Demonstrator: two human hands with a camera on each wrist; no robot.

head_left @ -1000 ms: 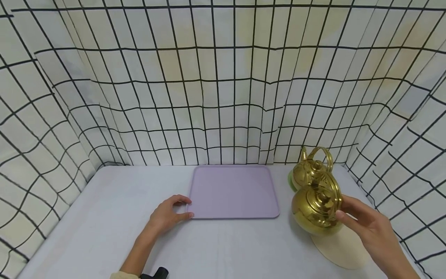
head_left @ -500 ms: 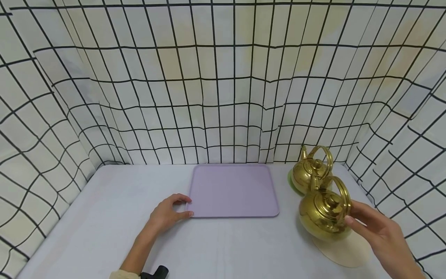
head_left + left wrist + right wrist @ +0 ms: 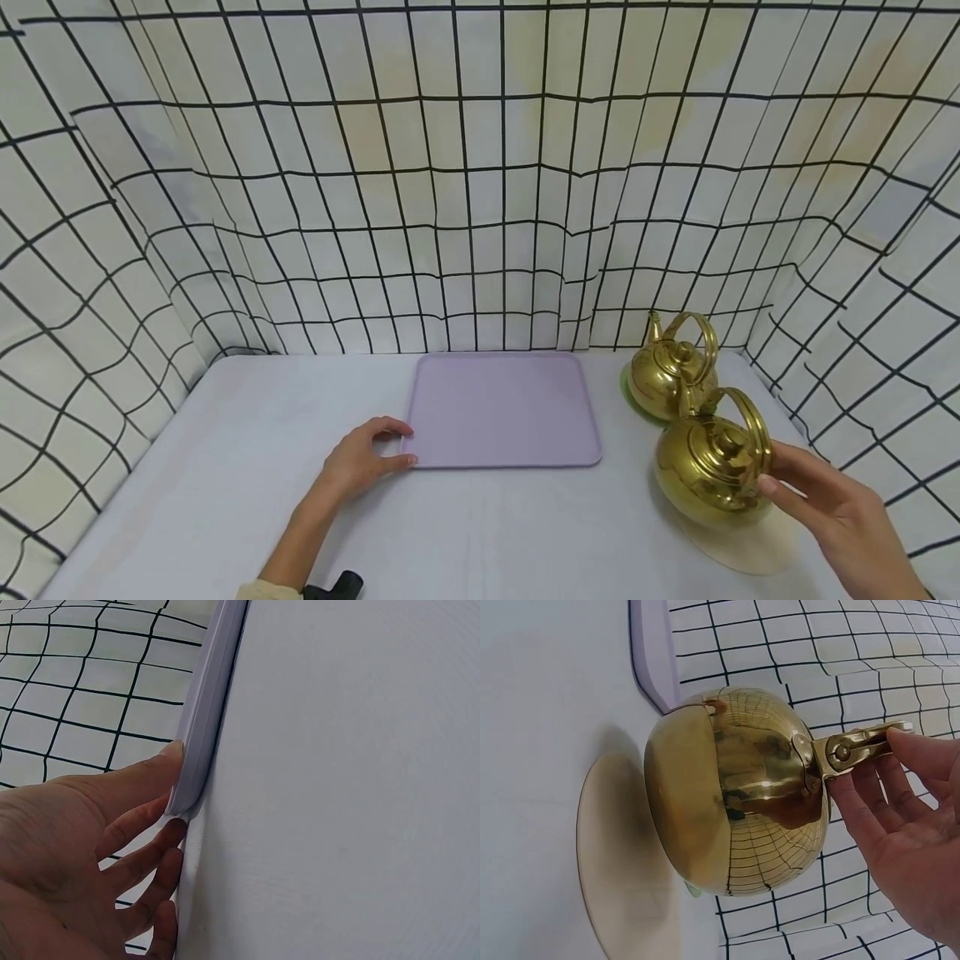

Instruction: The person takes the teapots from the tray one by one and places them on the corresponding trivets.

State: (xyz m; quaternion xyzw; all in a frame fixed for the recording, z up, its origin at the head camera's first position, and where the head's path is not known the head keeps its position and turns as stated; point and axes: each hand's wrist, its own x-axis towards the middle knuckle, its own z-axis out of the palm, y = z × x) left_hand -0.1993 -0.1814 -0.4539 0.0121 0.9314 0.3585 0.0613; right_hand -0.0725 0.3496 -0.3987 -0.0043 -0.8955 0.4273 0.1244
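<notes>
My right hand (image 3: 843,517) grips the upright handle of a shiny brass teapot (image 3: 708,467). In the right wrist view, the teapot (image 3: 739,791) hangs with a small gap over a round cream mat (image 3: 615,855), casting a shadow on it. Part of that mat (image 3: 750,550) is hidden under the teapot in the head view. My left hand (image 3: 360,461) rests at the near-left corner of a lavender tray (image 3: 504,410), thumb and fingertips touching its edge. Close up in the left wrist view, the tray's rim (image 3: 202,727) meets the thumb, and the other fingers are loosely bent.
A second brass teapot (image 3: 667,371) stands behind the held one on a green mat (image 3: 632,398). White cloth (image 3: 262,417) covers the table. A black-gridded white curtain (image 3: 480,208) closes in the back and both sides.
My right hand has carried the brass teapot rightward and slightly down, further over the cream mat and away from the tray. The left hand and the tray have stayed in place.
</notes>
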